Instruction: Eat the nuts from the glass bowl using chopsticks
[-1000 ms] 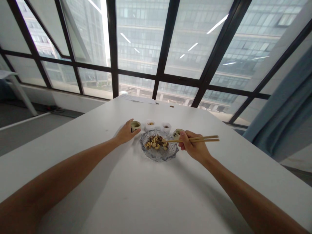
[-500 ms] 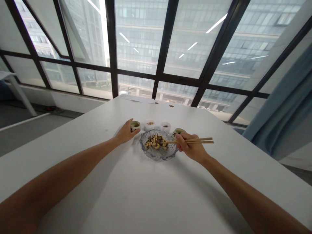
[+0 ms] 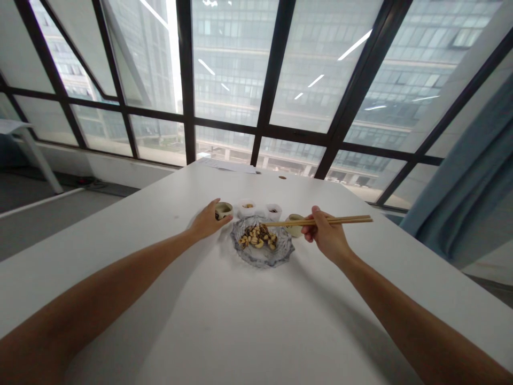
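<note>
My left hand [image 3: 209, 220] is wrapped round the near side of a small patterned cup [image 3: 224, 209] on the table. In my right hand [image 3: 323, 231] is a pair of wooden chopsticks [image 3: 336, 220], held nearly level. Their tips reach left over a scalloped glass plate [image 3: 280, 259], just above a heap of nuts and dark bits [image 3: 257, 236]. Whether the tips hold a piece is too small to tell. A second small cup [image 3: 295, 229] stands behind the chopsticks, beside the right-hand fingers.
Behind the plate stand two small white bowls, the left bowl [image 3: 246, 210] with yellowish pieces and the right bowl [image 3: 274, 214] with dark ones. Papers [image 3: 226, 165] lie at the far edge of the white table [image 3: 224, 321]. Windows and a blue curtain [image 3: 452, 192] lie beyond.
My right hand has moved right and slightly up with the chopsticks, whose tips have lifted from the heap. More of the right cup shows. The left hand keeps its grip on the left cup.
</note>
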`<state>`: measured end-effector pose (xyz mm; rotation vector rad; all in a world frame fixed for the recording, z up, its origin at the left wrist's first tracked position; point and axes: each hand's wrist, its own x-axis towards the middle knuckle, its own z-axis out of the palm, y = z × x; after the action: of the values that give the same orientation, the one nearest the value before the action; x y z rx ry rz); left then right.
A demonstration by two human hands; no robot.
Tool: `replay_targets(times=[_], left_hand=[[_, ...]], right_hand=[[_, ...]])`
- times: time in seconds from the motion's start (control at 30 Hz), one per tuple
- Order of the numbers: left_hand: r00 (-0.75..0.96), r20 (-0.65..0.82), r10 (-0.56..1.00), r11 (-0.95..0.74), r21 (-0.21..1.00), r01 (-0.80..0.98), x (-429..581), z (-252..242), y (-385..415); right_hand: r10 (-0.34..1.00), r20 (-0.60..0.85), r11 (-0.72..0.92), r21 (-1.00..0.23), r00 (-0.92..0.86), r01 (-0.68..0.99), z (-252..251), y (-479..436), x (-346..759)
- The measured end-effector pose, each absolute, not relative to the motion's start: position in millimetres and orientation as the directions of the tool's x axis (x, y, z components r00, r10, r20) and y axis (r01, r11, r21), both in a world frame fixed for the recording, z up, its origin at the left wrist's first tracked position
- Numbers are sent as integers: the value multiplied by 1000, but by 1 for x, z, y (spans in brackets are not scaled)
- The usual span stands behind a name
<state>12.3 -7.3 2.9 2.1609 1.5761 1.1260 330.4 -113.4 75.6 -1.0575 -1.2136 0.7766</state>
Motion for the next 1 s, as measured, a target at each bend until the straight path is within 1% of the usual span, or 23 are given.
replay_targets(times=[0.1,0.2,0.33,0.4,0.47,0.53,0.63,0.73,0.8,0.83,0.9,0.97,1.0], left_hand=[[81,411,908,-324,566,758,13,6,-11],[62,372,926,-285,581,762,12,8,-11],[90,429,899,-355,593,722,11,7,-10],[108,462,880,-393,583,711,11,7,-10],[126,482,867,-421,574,703,11,6,-10],[126,487,864,-425,573,701,11,5,-10],[92,462,882,-390,606,694,10,3,-9],[77,379,922,-324,650,688,4,4,-2],[76,327,942,-282,645,710,2,10,5],[79,326,942,-278,625,730,4,16,8],[108,385,917,-323,553,768,15,31,16],[230,453,861,-438,433,788,39,47,22],[303,458,836,-493,384,780,55,54,24]], right_hand=[[901,367,359,-930,233,77,75,-112,332],[850,473,433,-878,231,206,76,-118,331],[760,639,522,-709,120,474,74,-128,332],[740,671,526,-621,47,581,70,-130,334],[733,680,524,-562,-3,640,66,-130,337],[731,681,525,-539,-26,659,64,-130,337],[726,687,537,-542,-27,647,66,-129,335],[720,694,548,-572,4,610,72,-130,334],[716,697,545,-598,45,588,75,-128,336],[710,700,543,-609,71,578,76,-127,338],[693,709,536,-627,128,565,77,-123,344],[677,716,526,-632,171,569,76,-119,351],[673,718,517,-629,179,580,74,-117,355]])
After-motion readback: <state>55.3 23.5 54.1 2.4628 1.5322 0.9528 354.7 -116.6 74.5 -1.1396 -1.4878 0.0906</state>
